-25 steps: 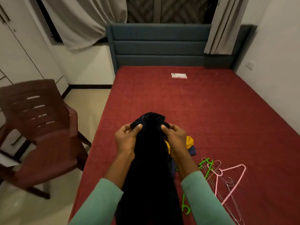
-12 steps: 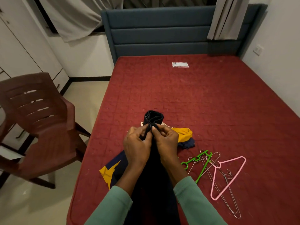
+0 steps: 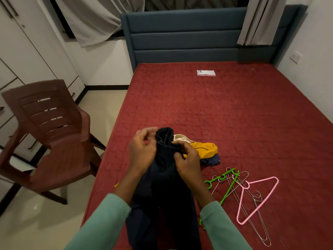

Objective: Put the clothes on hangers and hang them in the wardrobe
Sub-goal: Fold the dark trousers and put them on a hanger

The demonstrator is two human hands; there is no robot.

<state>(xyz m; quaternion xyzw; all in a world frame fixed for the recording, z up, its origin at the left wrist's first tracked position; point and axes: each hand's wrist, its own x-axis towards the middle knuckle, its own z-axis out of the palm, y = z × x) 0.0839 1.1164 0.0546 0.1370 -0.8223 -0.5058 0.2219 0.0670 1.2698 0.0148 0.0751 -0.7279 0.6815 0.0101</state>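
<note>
A dark navy garment [image 3: 164, 177] hangs bunched in front of me over the near edge of the red bed [image 3: 234, 114]. My right hand [image 3: 187, 159] pinches its gathered top. My left hand [image 3: 142, 150] is blurred beside the cloth with fingers spread, just off the fabric. Behind the hands lies a small heap of clothes: a yellow piece [image 3: 205, 149], a cream piece [image 3: 182, 138] and a dark blue piece [image 3: 210, 161]. To the right on the bed lie a green hanger [image 3: 227, 184], a pink hanger [image 3: 255, 197] and thin wire hangers [image 3: 252, 213].
A brown plastic chair [image 3: 52, 134] stands on the floor left of the bed. White wardrobe doors [image 3: 21, 51] line the left wall. A small white packet [image 3: 206, 73] lies far up the bed near the blue headboard [image 3: 189, 37]. The right wall runs close to the bed.
The bunched garment has come lower toward the bed. My left hand has let go of the cloth and opened; my right hand keeps its pinch. The camera has tilted slightly.
</note>
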